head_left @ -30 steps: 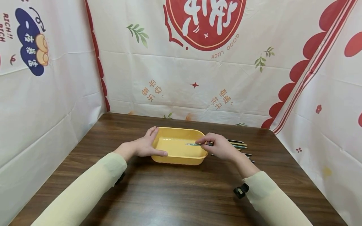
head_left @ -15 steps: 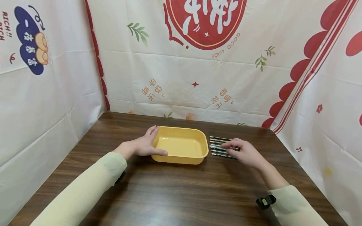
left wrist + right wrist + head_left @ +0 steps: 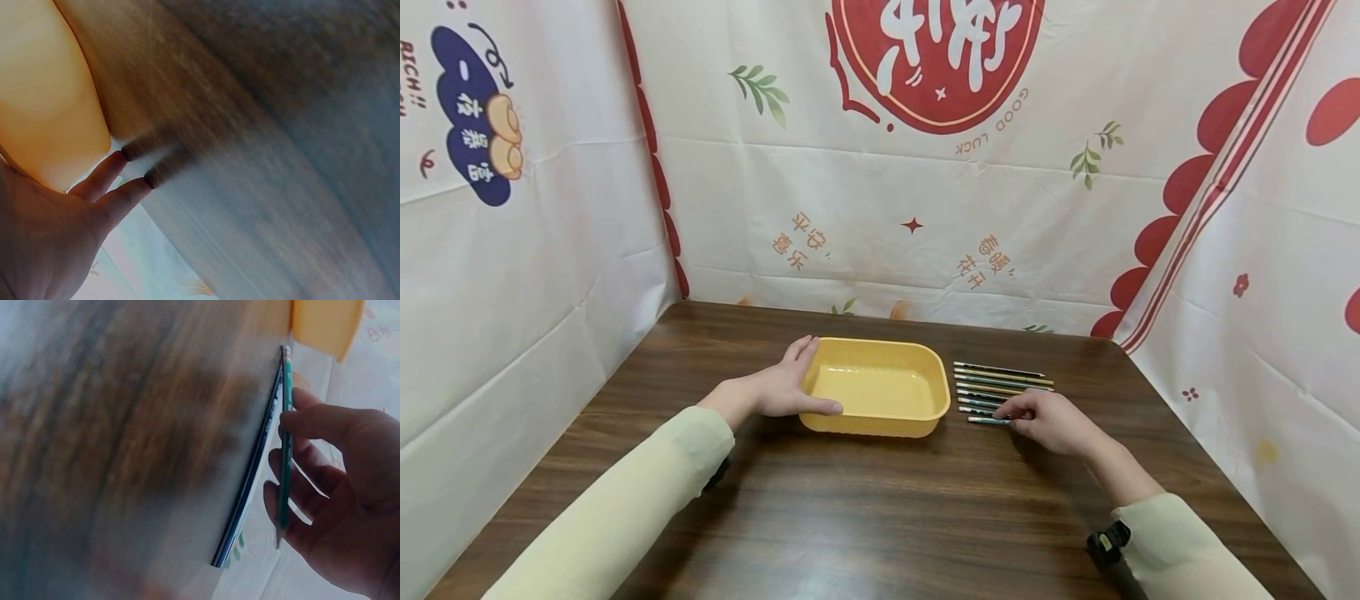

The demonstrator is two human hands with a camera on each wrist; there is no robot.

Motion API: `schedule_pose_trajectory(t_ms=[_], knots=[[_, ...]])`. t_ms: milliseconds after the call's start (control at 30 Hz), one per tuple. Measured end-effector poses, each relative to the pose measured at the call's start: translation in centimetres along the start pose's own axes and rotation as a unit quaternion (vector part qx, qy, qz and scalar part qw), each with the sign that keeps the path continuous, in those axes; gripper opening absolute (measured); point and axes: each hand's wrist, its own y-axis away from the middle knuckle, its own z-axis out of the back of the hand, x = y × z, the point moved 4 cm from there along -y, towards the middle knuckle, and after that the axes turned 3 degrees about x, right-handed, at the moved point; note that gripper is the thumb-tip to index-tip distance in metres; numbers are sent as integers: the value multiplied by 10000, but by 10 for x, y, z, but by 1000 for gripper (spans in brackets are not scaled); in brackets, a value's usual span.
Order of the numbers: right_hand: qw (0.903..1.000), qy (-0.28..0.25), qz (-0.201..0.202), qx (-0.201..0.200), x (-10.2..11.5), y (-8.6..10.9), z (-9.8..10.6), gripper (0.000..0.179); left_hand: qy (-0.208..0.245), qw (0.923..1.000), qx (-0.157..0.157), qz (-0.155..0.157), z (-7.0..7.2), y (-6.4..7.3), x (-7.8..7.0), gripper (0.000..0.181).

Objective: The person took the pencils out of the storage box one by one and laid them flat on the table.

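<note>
A yellow rectangular basin (image 3: 880, 387) sits on the table. My left hand (image 3: 782, 390) rests against its left end, with the thumb along the front rim and the fingers at the back-left corner. In the left wrist view, straight fingers (image 3: 128, 187) extend beside the basin's outer wall (image 3: 53, 94). My right hand (image 3: 1048, 421) is right of the basin, pinching a green pencil (image 3: 286, 456) between thumb and fingers. This pencil lies at the front of a row of pencils (image 3: 1000, 379), white ends toward the basin. In the right wrist view, a dark blue pencil (image 3: 247, 475) lies just beside it.
The dark wood table (image 3: 880, 508) stretches in front of the basin and both arms. A printed white cloth (image 3: 865, 183) hangs behind and along both sides of the table. Several pencils lie side by side between the basin and the right hand.
My right hand has moved from over the basin's right end, where it held a pencil, rightward to the pencils, then to the row's front. The left hand and basin have stayed put.
</note>
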Motion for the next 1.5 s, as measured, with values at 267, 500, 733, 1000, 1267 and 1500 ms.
schedule_pose_trajectory(t_ms=[267,500,733,1000,1267,1500], knots=[[9995,285,92,72,4,-4,-5,25,-7,10000,4,-48,1,-2,-1,142],[9992,382,81,100,6,-7,-7,26,-16,10000,24,-77,2,-5,-3,142],[9991,399,127,60,8,-9,-8,26,-26,10000,2,-72,1,-3,-1,142],[9988,463,121,88,10,-12,-10,25,-36,9999,-87,-119,3,1,2,142],[9989,445,107,100,13,-11,-10,24,21,9998,-123,-138,0,-1,3,142],[9987,499,120,24,14,-11,-10,23,99,9997,-185,-142,-2,1,4,138]])
